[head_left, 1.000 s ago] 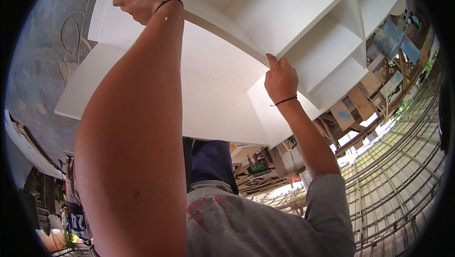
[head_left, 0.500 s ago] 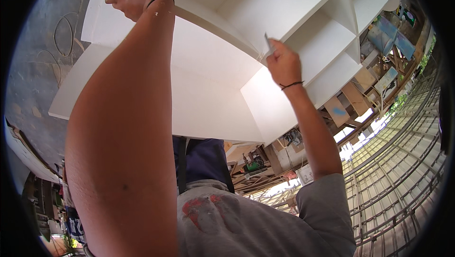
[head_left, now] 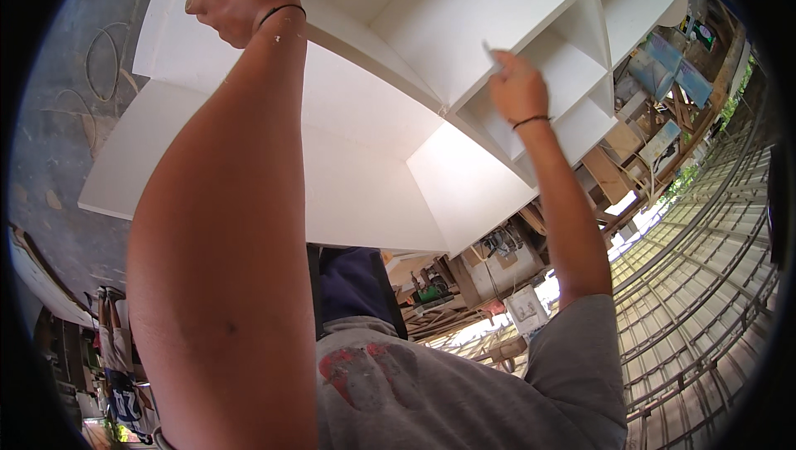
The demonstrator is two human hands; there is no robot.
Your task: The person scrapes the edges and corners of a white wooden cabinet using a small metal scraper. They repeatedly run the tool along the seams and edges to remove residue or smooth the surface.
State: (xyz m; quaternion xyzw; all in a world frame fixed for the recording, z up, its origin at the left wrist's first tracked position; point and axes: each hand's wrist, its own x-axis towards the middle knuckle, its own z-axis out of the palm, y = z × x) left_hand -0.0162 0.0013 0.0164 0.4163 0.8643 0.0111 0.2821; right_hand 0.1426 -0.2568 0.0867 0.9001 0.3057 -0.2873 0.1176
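A large white shelf unit (head_left: 356,193) with several compartments spreads before me. My left hand (head_left: 245,6), a dark band at its wrist, is closed at the long front edge of the unit, toward the upper left; what its fingers hold, if anything, is hidden. Blurred by motion, my right hand (head_left: 521,89) grips a thin, flat grey blade (head_left: 487,50) that sticks up past the fingers. That hand is in front of the smaller compartments, right of the corner where the white boards (head_left: 444,110) meet. Whether the blade touches the unit I cannot tell.
Boards and scrap wood (head_left: 609,172) lie beyond the unit at the right. A looped cable (head_left: 104,64) rests on the grey floor (head_left: 50,143) at the left. Another person (head_left: 116,350) is at the far lower left. Metal bars and corrugated sheeting (head_left: 696,309) line the right side.
My right hand has moved to the right with the blade, away from the corner of the boards. The left hand stays at the same edge; the view has shifted slightly.
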